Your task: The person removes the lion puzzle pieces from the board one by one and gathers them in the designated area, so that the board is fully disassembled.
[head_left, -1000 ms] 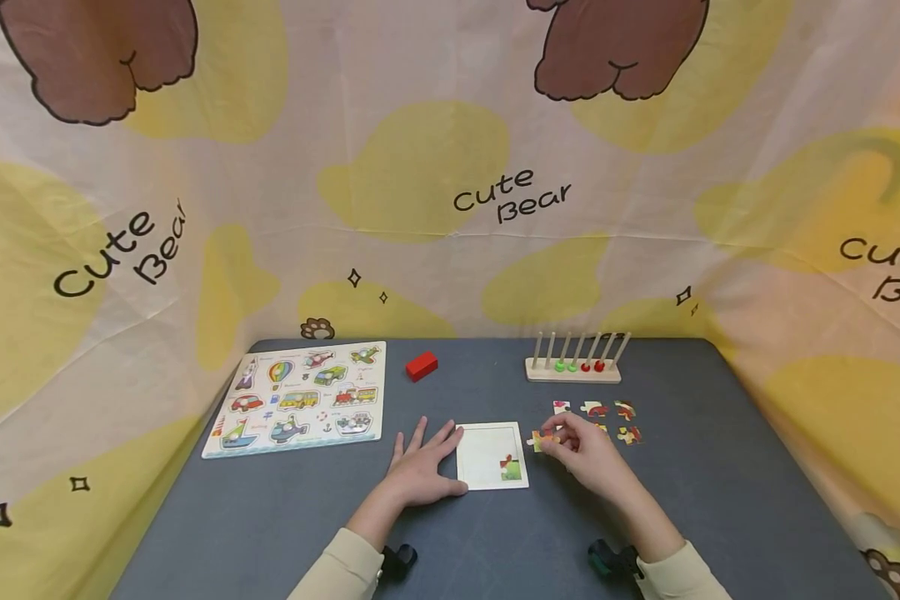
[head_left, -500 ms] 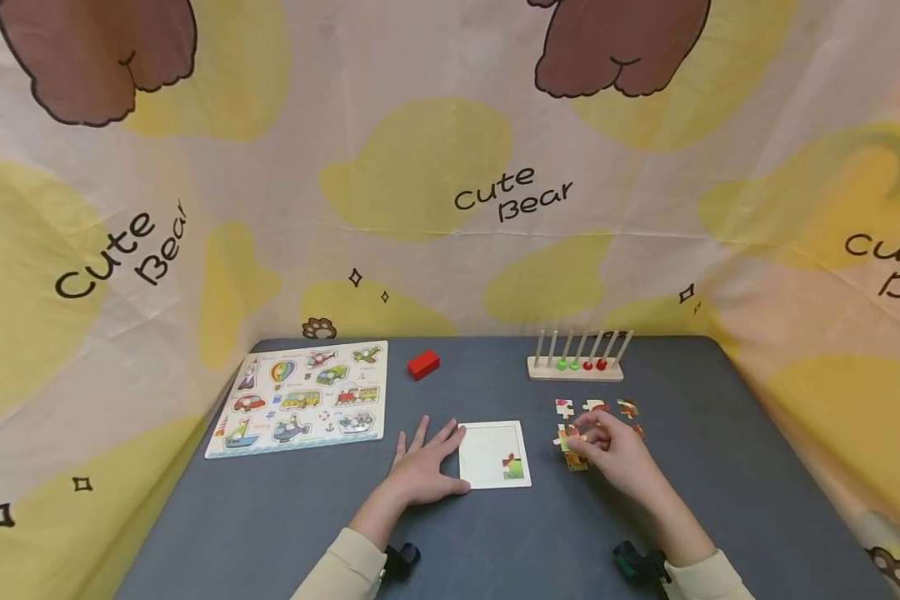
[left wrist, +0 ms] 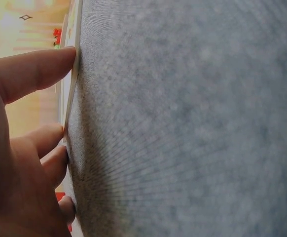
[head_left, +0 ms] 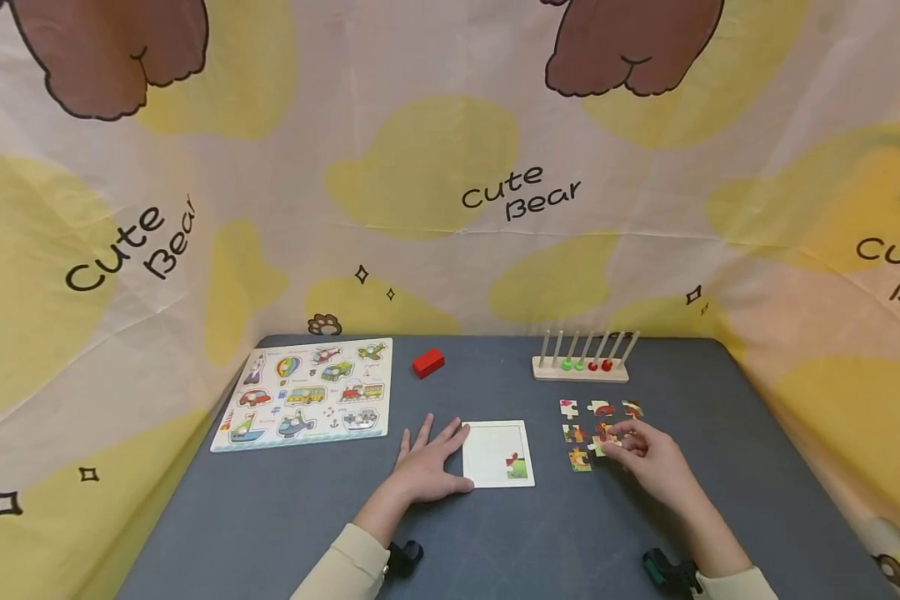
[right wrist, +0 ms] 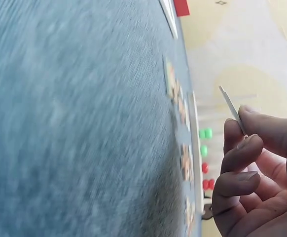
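Observation:
My left hand [head_left: 427,473] lies with spread, nearly straight fingers against the left side of a square white puzzle tray [head_left: 487,446]. In the left wrist view its thumb [left wrist: 40,71] touches the tray's edge. A green and red puzzle piece [head_left: 517,467] sits in the tray's lower right corner. My right hand [head_left: 652,462] pinches another puzzle piece [head_left: 598,447] between thumb and fingers, over the loose pieces. That piece appears edge-on, as a thin sliver [right wrist: 233,111], in the right wrist view. Loose pieces, such as one with orange [head_left: 580,460], lie flat beside the hand; some are partly hidden.
A picture board [head_left: 270,421] with vehicle shapes lies at the back left. Near it rests a red block [head_left: 428,363]. Behind the loose pieces stands a wooden peg rack [head_left: 581,374] with green and red beads. A printed cloth [head_left: 420,167] hangs behind the table.
Holding its puzzle piece, my right hand has moved rightward, away from the tray and across the loose pieces, uncovering some on the left. The left hand stays at the tray.

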Motion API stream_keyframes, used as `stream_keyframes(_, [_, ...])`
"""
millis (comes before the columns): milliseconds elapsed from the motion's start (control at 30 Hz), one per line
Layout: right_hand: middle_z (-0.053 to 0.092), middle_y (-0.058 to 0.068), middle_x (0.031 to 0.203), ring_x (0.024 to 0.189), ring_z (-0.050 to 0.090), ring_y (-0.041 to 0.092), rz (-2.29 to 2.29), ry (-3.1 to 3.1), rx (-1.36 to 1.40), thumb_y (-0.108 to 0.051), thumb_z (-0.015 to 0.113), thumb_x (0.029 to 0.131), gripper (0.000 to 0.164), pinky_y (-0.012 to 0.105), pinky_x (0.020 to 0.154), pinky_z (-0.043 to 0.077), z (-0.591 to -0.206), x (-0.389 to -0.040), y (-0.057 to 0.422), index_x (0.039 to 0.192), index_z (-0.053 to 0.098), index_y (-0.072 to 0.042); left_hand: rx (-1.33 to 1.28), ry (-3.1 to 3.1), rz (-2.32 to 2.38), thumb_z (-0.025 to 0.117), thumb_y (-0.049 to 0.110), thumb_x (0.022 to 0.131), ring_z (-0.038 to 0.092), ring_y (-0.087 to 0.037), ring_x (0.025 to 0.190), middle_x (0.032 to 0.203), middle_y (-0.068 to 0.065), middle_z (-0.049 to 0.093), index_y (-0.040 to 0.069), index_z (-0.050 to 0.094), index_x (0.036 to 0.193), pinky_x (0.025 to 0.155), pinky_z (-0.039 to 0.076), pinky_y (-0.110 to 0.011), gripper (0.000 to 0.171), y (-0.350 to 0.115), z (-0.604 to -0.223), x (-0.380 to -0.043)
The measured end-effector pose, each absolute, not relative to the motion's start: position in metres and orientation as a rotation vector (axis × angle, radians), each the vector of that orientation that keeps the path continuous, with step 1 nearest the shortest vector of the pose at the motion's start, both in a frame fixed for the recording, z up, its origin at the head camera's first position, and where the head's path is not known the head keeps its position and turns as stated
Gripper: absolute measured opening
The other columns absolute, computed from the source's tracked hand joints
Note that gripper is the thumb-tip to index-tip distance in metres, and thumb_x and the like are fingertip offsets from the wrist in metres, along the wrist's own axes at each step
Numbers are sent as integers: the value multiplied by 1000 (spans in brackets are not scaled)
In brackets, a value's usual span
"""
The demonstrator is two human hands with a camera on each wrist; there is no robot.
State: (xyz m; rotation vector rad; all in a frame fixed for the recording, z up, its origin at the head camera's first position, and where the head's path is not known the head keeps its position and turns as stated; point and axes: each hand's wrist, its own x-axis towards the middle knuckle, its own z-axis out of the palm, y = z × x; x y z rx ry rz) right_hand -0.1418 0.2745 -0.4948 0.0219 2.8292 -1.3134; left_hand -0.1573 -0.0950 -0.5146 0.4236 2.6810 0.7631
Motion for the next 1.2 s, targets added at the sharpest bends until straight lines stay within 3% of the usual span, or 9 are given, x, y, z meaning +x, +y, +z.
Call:
stream_keyframes(300, [62, 2, 71, 62, 54, 16, -1177, 2815, 93, -31, 77, 91, 39, 27, 56, 41, -504, -140, 285, 116, 64, -5, 416, 2679, 756, 73, 48, 83, 0, -36, 157, 167, 6, 27, 28, 37, 158, 119, -6, -68, 86, -96, -515, -158])
stream_keyframes(500, [65, 1, 71, 62, 56, 15, -1154, 2805, 92, -25, 76, 91, 31, 27, 56, 41, -510, -141, 291, 108, 63, -3, 422, 2675, 759, 73, 48, 83, 0, -36, 157, 167, 6, 27, 27, 37, 158, 119, -6, -68, 86, -95, -514, -158])
stream_keyframes(700, [67, -1, 74, 64, 55, 15, -1073, 2846, 76, -28, 76, 91, 29, 28, 57, 40, -510, -142, 294, 104, 65, -4, 422, 2677, 760, 73, 48, 83, 0, -36, 157, 167, 5, 27, 27, 37, 158, 119, -6, -68, 86, -95, -514, -158])
stream_keyframes(1200, [51, 0, 65, 57, 47, 16, -922, 2931, 62, -31, 78, 89, 26, 30, 56, 33, -506, -140, 289, 102, 68, -11, 430, 2686, 775, 74, 46, 82, 2, -38, 157, 166, 3, 29, 24, 39, 157, 119, -5, -69, 86, -95, -510, -155])
